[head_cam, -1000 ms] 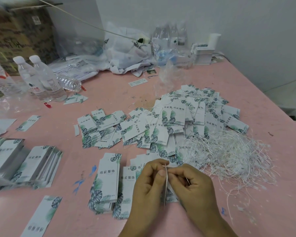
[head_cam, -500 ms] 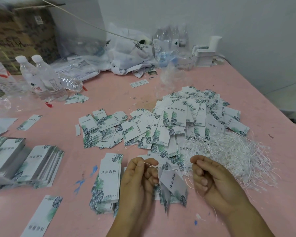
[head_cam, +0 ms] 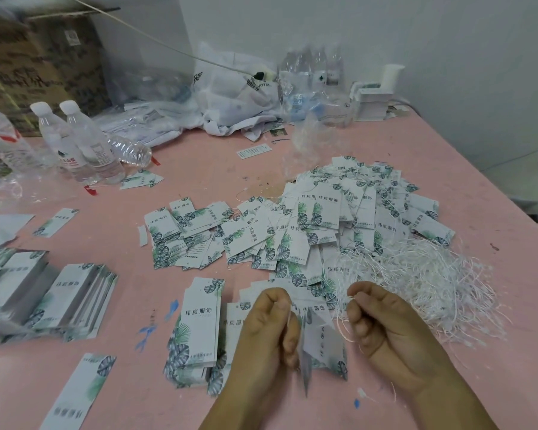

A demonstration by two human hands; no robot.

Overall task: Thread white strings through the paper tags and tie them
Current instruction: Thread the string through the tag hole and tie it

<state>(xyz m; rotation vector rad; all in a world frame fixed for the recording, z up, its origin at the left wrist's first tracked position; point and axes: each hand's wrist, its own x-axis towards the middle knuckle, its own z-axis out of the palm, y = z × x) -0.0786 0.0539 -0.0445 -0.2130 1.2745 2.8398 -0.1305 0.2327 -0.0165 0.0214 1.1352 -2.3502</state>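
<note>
One head camera, close above the counter [head_cam: 199, 169]
It looks forward and down toward 12 o'clock; the wall [head_cam: 385, 32] stands far behind.

Soft even light, wide-angle warp, blurred edges.

Matt paper tags [head_cam: 319, 218], thin white strings [head_cam: 423, 280], smooth pink table [head_cam: 199, 162].

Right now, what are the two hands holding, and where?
The left hand pinches white leaf-printed paper tags near their top; they hang below. The right hand pinches a thin white string by one end.
</note>
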